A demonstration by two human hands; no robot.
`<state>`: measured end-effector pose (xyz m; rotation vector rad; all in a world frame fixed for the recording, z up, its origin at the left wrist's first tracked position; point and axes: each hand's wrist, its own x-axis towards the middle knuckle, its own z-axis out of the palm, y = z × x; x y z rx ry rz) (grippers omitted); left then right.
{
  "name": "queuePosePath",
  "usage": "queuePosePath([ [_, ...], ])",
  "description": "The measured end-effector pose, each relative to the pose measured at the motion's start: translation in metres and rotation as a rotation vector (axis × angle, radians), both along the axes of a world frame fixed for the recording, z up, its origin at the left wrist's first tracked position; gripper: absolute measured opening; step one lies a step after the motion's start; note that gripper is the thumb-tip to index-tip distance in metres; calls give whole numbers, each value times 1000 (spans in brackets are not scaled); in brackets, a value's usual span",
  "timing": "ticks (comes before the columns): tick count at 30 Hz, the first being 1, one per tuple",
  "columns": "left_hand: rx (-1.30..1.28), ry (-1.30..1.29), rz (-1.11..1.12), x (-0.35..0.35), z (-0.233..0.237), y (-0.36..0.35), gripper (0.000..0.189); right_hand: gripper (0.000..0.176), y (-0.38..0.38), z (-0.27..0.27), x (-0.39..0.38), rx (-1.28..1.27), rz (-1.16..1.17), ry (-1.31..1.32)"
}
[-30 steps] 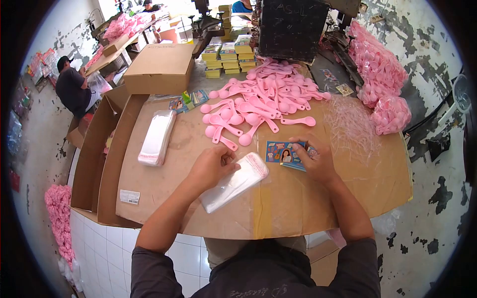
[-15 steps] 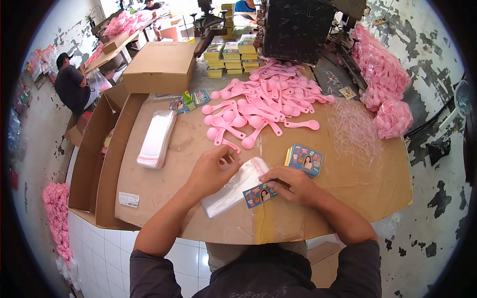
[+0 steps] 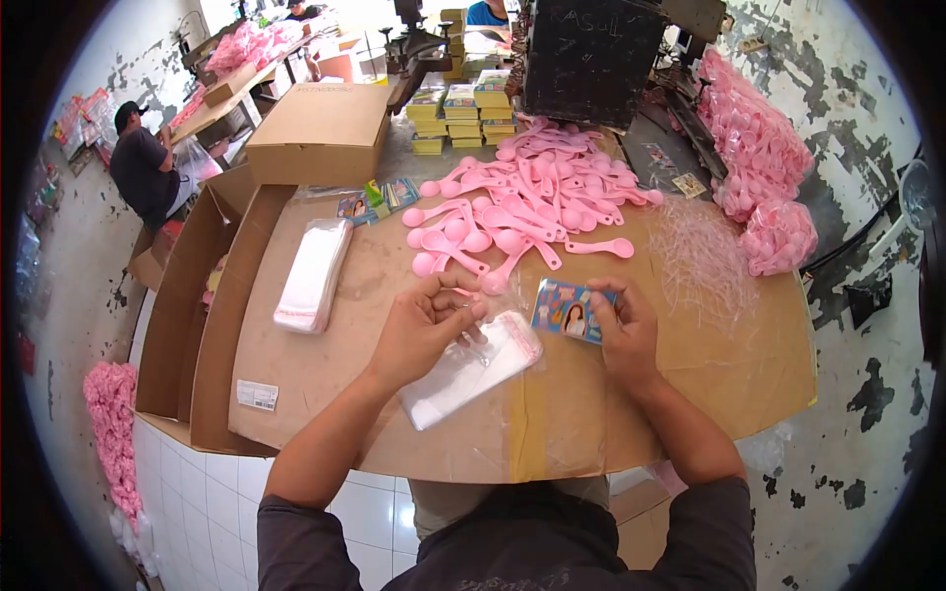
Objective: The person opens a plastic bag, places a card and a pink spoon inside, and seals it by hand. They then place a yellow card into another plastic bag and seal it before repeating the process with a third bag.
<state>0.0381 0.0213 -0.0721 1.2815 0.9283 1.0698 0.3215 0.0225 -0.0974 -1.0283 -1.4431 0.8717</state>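
Observation:
My right hand (image 3: 628, 333) pinches a blue printed card (image 3: 567, 313) by its right edge, with a picture of a person on it. Thumb and fingers of my left hand (image 3: 426, 330) are closed on a clear plastic bag (image 3: 485, 347), thin and hard to make out. Below that hand lies a stack of clear bags (image 3: 463, 384) with a pinkish strip at its upper end. Just beyond my left fingertips is a heap of pink measuring spoons (image 3: 532, 202). The card stack seen earlier is hidden behind my right hand and the card.
Another bag stack (image 3: 313, 276) lies at left, beside an open cardboard box (image 3: 212, 325). A closed carton (image 3: 317, 133), card stacks (image 3: 458, 113) and a black metal box (image 3: 591, 64) stand at the back. Pink spoons in bags (image 3: 754, 138) are piled right. A person (image 3: 145, 167) sits far left.
My right hand has lifted the card from over the bag stack, up and to the right. My left hand has shifted slightly right, with clear plastic now showing at its fingers.

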Motion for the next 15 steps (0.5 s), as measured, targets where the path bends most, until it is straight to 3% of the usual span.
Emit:
queuePosePath([
  [1,-11,-13,-11,0,1,-1,27,15,3,0,-1,-101,-6,130],
  [7,16,23,-72,8,-13,-5,29,18,1,4,-4,-67,81,121],
  [15,-69,17,-119,15,-11,-13,28,17,-8,-2,-3,34,166,-29],
])
